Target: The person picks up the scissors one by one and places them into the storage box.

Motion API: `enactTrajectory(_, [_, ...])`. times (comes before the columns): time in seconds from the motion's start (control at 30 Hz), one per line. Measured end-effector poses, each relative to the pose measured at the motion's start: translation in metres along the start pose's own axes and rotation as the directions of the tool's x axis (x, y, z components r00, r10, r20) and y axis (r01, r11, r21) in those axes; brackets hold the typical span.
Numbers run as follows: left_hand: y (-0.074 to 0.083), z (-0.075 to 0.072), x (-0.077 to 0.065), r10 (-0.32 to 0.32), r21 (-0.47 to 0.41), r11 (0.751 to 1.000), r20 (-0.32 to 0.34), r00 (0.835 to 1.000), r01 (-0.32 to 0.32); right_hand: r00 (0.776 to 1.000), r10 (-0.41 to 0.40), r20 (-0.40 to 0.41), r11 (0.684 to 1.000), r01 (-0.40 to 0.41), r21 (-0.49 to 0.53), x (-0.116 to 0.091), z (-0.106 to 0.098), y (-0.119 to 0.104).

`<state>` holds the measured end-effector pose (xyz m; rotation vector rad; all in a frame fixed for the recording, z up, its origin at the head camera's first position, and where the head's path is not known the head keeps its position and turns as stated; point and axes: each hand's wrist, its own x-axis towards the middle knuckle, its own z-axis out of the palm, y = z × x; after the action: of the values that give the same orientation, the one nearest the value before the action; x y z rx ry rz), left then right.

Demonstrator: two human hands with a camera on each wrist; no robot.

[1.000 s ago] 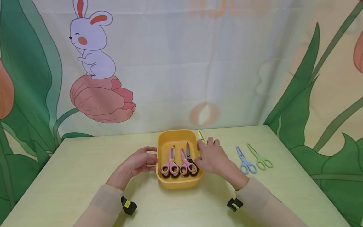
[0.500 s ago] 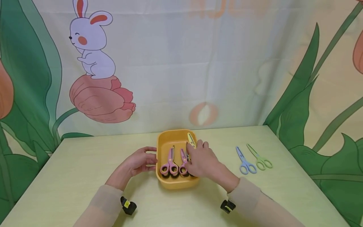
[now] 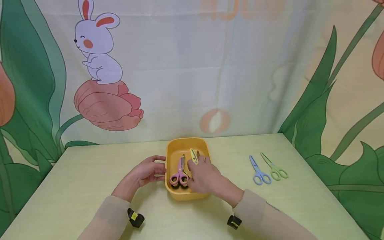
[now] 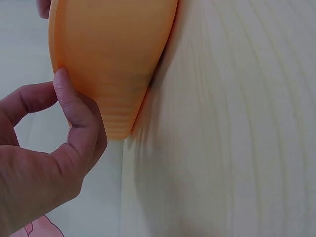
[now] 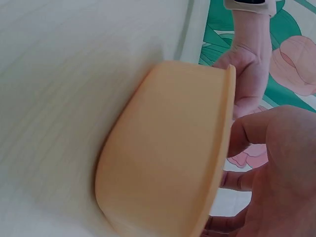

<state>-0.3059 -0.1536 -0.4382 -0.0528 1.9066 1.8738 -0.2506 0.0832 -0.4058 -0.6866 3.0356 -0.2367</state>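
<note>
In the head view, the yellow scissors [image 3: 194, 156] have shifted from outside the box's right wall to within the rim of the box [image 3: 192, 196], so they now share it with the pink scissors [image 3: 180, 169]; the blue scissors [image 3: 257, 170] and green scissors [image 3: 272, 166] lie on the desk [image 3: 75, 186]. The right hand [image 3: 204, 175] grips the yellow pair, blades poking out beyond the fingers, handles hidden.

In the left wrist view, the left hand's [image 4: 44, 168] relaxed, bent fingers touch the box's outer wall.

In the right wrist view, the right fingers reach past the rim; the wall hides the scissors, so I cannot tell whether they touch the bottom.
</note>
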Motion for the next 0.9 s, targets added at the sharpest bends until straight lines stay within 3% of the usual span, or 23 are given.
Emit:
enactTrajectory(0.5, [0.0,0.0,0.0,-0.008,0.011,1.0,0.0,1.0,0.008,0.985,0.063,0.161,0.996,-0.051,-0.076,0.006,0.009,-0.006])
enactTrajectory(0.9, [0.001,0.0,-0.001,-0.008,0.027,1.0,-0.015,1.0,0.008,0.991,-0.015,0.133,0.999,0.019,-0.031,0.007,-0.001,0.0])
